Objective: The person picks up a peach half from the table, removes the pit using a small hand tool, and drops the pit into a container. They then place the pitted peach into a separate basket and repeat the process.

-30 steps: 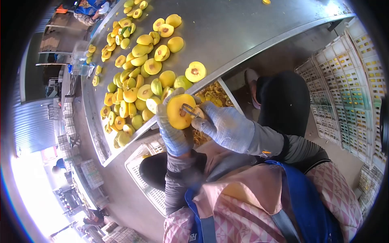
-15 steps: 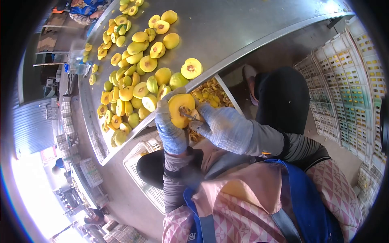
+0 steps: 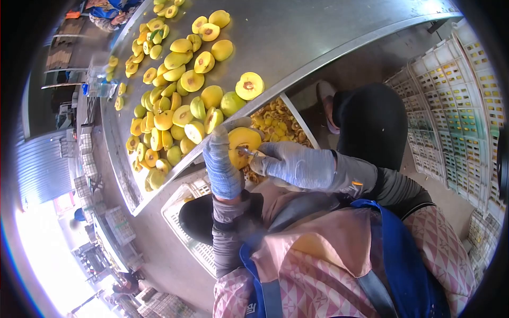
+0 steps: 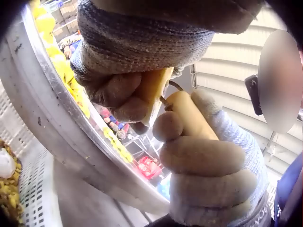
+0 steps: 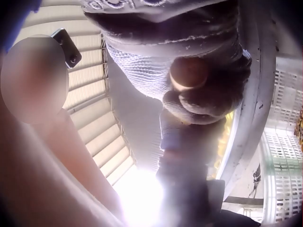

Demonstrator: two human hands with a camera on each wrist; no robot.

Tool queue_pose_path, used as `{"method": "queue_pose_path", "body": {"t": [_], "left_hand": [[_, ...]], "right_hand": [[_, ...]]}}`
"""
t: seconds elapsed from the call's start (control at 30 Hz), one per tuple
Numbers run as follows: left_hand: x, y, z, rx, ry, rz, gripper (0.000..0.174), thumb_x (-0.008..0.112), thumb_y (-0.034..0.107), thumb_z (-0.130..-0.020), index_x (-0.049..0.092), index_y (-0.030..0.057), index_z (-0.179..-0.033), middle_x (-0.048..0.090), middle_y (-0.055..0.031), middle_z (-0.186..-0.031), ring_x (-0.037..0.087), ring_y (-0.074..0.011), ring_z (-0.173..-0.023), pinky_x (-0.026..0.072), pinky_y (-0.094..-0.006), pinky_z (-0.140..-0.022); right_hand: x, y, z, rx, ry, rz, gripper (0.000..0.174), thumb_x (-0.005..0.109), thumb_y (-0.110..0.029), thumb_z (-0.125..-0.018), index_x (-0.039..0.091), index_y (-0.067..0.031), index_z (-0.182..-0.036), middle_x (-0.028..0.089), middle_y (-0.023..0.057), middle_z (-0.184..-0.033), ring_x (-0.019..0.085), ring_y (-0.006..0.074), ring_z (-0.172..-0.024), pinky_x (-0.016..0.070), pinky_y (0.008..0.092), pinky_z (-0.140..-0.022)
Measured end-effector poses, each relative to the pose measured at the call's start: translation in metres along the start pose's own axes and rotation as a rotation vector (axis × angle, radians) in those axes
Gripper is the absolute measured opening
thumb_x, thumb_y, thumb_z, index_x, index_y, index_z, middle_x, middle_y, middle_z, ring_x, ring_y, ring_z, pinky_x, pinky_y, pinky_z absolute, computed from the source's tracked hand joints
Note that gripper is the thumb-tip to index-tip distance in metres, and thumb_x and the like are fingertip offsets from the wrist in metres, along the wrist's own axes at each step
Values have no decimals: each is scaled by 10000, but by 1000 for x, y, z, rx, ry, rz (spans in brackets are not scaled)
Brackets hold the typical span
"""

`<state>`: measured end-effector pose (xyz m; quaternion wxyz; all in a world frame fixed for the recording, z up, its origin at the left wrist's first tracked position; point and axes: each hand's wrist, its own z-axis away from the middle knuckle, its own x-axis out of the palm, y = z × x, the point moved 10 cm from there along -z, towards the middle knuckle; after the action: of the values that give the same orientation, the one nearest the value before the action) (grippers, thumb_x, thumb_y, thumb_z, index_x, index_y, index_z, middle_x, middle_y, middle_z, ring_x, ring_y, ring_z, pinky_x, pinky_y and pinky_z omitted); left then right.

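In the head view my gloved left hand (image 3: 224, 165) grips a yellow peach half (image 3: 239, 139), its cut face turned toward my right hand (image 3: 299, 165). That gloved right hand grips a pitting tool, whose curved metal loop (image 3: 244, 152) is at the pit hollow in the middle of the cut face. From the left wrist, the tool's round wooden handle (image 4: 191, 116) shows inside the curled right fingers (image 4: 206, 156), with the peach half's edge (image 4: 156, 90) under the left hand. The handle's butt end (image 5: 188, 73) pokes out of the right fist in the right wrist view.
Many peach halves (image 3: 183, 114) lie on the metal table (image 3: 297, 37) beyond my hands. Below its edge sits a bin of peach scraps (image 3: 278, 124). A white crate (image 3: 188, 228) stands by my knee, and stacked crates (image 3: 445, 106) rise at the right.
My right hand has turned about the peach half, swinging the tool's loop around at its middle. The peach half has tilted and shifted slightly right. The head view has moved a little.
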<state>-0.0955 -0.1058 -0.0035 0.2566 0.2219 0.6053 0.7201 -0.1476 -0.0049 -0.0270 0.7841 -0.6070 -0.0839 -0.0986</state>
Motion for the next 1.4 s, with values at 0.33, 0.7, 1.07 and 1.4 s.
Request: {"method": "queue_pose_path", "body": {"t": [0.33, 0.7, 1.07, 1.4], "left_hand": [[-11, 14, 4, 201, 61, -286, 610, 615, 496, -935, 623, -56, -1196, 682, -116, -956, 647, -187, -871, 522, -305, -819], [-8, -9, 10, 42, 0, 228, 738, 562, 607, -921, 558, -73, -1208, 672, -173, -986, 666, -256, -911, 552, -362, -835], [-223, 44, 133, -27, 346, -671, 444, 637, 409, -951, 687, -23, -1043, 675, -53, -859, 621, -129, -786, 508, -247, -698], [-344, 19, 123, -368, 103, -1841, 426, 580, 510, -897, 739, 118, -944, 703, -172, -953, 669, -387, -923, 531, -461, -825]], "right_hand": [[-17, -42, 24, -480, 500, 758, 263, 539, -315, -1011, 596, -63, -1059, 651, 162, -759, 670, 333, -724, 537, 413, -634], [-12, 8, 2, -12, 36, -98, 547, 478, -557, -1001, 663, -42, -990, 583, 38, -732, 464, 111, -743, 436, 303, -689], [2, -6, 13, -256, 112, 900, 307, 578, -349, -945, 605, -50, -1005, 677, 192, -804, 675, 389, -754, 529, 486, -679], [1, -6, 8, -78, 69, 998, 300, 607, -340, -928, 607, -47, -988, 677, 204, -826, 671, 402, -786, 521, 493, -706]]}}
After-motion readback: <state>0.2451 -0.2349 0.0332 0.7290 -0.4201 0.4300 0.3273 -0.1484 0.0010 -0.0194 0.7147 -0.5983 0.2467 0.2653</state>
